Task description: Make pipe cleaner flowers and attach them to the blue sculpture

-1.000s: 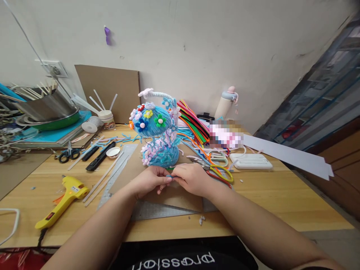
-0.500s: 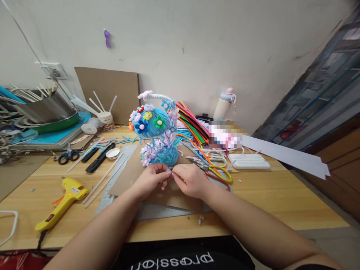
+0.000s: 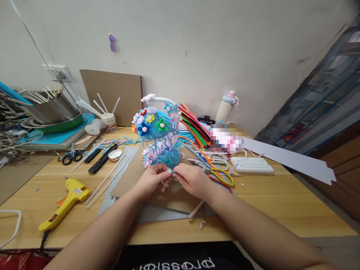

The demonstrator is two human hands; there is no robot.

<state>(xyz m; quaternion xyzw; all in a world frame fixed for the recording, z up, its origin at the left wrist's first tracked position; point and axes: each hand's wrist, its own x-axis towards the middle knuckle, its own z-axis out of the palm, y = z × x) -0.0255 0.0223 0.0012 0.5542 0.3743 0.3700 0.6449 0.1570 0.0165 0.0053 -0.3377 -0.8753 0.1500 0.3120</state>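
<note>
My left hand (image 3: 153, 180) and my right hand (image 3: 191, 180) meet at the fingertips just in front of a blue pipe-cleaner sculpture (image 3: 159, 135) decked with small flowers. Both hands pinch a small blue pipe-cleaner piece (image 3: 170, 171) between them. The hands rest over a sheet of brown cardboard (image 3: 171, 195) on the wooden table (image 3: 281, 202). A pale pink stick (image 3: 196, 209) pokes out below my right wrist.
A yellow glue gun (image 3: 66, 202) lies at the front left. Black scissors (image 3: 70, 156), a utility knife (image 3: 102, 158) and white sticks lie left of the sculpture. Coloured pipe cleaners (image 3: 194, 125), pliers (image 3: 219, 174) and a white box (image 3: 251, 165) sit to the right. A metal pot (image 3: 50, 110) stands at far left.
The view has shifted slightly. My hands stay pinched together at the sculpture's base, and a pale pink stick now shows below my right wrist.
</note>
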